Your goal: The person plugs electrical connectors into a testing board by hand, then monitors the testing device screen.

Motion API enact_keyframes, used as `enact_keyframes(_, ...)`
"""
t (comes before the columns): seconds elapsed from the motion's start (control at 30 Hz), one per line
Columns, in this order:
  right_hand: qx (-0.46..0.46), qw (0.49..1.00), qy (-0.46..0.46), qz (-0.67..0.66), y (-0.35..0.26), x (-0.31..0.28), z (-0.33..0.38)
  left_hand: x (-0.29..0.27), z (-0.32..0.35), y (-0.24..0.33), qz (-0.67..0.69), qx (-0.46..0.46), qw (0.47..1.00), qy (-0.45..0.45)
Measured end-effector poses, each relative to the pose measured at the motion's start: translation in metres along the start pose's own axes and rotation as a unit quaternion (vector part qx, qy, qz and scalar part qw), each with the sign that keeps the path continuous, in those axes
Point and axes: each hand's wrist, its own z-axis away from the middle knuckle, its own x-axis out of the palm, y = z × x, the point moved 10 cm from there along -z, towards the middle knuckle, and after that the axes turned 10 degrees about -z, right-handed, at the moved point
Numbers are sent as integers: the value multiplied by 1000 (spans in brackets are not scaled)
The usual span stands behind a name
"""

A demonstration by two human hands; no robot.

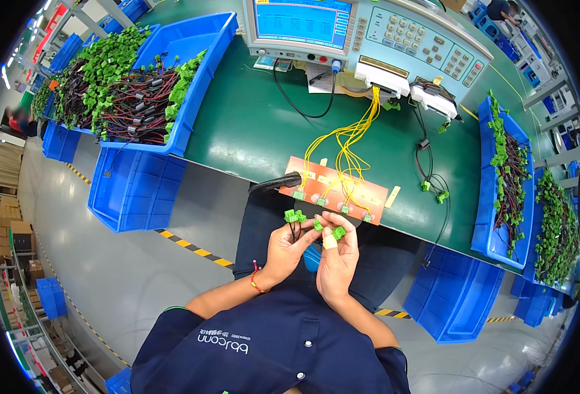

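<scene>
In front of my body, both hands are close together just below the table's near edge. My left hand is closed on dark wires that end in green terminal connectors, which stick up above its fingers. Between finger and thumb, my right hand pinches a green connector. Another small green connector shows between the fingertips of both hands. A yellow wrap covers my right thumb. Beyond my hands lies an orange board with several green sockets, joined by yellow wires to the tester.
A black-sleeved cable rests at the board's left end. Blue bins full of green-ended wire harnesses stand left and right on the green table. A loose harness hangs from the tester. Lower blue bins flank the table.
</scene>
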Motion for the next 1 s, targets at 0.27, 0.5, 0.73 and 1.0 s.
enact_keyframes(0.27, 28, 984, -74, 163, -13, -9, 11, 1, -13, -14, 20, -95, 995, -34)
enact_keyframes(0.5, 101, 984, -120, 87, -7, -6, 20, -2, -20, -1, -52, -44, 998, -12)
enact_keyframes(0.73, 191, 970, -145, 47, 3, -10, 19, -1, -19, -1, -50, -50, 997, 3)
enact_keyframes(1.0, 168, 977, -98, 92, -1, -16, 6, 10, -23, -14, 86, -145, 983, -70)
